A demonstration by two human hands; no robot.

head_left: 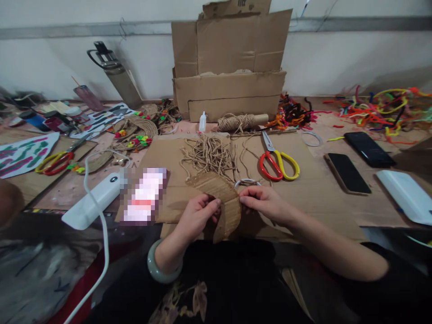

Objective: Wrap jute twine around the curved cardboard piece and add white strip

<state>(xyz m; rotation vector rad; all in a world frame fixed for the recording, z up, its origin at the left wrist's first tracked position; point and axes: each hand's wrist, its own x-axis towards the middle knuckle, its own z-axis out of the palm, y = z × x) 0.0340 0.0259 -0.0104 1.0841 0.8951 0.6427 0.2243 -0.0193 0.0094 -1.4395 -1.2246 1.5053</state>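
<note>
A curved, crescent-shaped piece of cardboard [224,191] is held above the cardboard sheet near my body. My left hand [201,212] pinches its inner edge between thumb and fingers. At its right outer edge, the fingertips of my right hand [261,203] are pressed together; whether they grip the edge itself or something small on it, I cannot make out. Just beyond the piece lies a loose heap of cut jute twine [209,153]. Scissors [275,157] with one red and one yellow handle rest to the right of the heap.
Behind stand a folded cardboard box [236,92], a small white glue bottle [202,121] and a twine roll [239,121]. Phones [347,173] and a white device [407,195] lie right. A white cable [103,220] hangs left, near a lit phone [145,195] and a tall bottle [118,74].
</note>
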